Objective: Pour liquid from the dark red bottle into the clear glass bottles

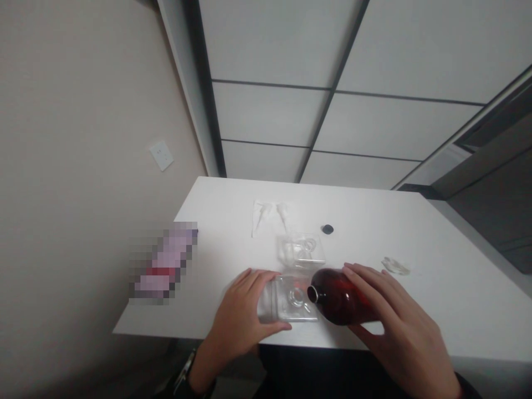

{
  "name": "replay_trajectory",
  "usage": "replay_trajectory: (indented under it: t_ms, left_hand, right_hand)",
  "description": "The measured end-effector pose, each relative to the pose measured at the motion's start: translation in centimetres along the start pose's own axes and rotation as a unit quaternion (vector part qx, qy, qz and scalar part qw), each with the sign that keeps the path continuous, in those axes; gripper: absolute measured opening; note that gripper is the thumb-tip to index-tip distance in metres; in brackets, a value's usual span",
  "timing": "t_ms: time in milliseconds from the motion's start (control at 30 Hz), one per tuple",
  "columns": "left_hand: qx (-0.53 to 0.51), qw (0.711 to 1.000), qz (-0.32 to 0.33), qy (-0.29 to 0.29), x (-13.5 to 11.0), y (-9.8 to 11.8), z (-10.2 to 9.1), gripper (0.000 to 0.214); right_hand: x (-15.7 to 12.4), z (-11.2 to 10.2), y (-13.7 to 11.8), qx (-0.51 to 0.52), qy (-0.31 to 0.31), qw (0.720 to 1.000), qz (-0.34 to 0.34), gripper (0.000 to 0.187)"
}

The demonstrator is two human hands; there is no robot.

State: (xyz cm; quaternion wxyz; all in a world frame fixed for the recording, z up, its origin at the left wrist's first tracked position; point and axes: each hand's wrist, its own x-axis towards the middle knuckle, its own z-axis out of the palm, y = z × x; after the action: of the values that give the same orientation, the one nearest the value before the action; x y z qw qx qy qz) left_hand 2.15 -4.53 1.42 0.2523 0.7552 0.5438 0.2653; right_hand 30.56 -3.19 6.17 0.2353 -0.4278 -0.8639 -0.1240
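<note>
My right hand is wrapped around a dark reddish-brown bottle, which lies tilted with its uncapped mouth pointing left. That mouth is at the right side of a clear plastic box, close to a round ring-shaped part in it. My left hand grips the box from the left, fingers along its far edge and thumb along its near edge. Whether any liquid leaves the bottle I cannot tell. Just beyond stands a second clear plastic piece with a similar round part, perhaps joined to the box.
A small dark round cap lies farther back on the white table. Behind the boxes is a white sheet with pale pieces on it. Some crumpled clear plastic rests at right. A pixelated pinkish object sits at the left edge.
</note>
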Motion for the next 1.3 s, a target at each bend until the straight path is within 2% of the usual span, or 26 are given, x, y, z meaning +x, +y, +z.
replay_trajectory:
  t_ms: [933, 1100, 1300]
  left_hand:
    - [0.000, 1.000, 0.010, 0.002, 0.0, -0.1, -0.1, 0.078]
    - [0.001, 1.000, 0.008, 0.000, 0.0, 0.0, 0.0, 0.085]
    - [-0.003, 1.000, 0.003, -0.005, 0.1, 0.1, -0.3, 0.080]
  right_hand:
    - [0.8, -0.6, 0.0, -0.024, -0.004, 0.999, -0.025, 0.070]
    - [1.0, -0.9, 0.1, -0.032, -0.008, 0.999, -0.036, 0.068]
    - [1.0, -0.9, 0.1, -0.016, -0.006, 0.999, -0.032, 0.068]
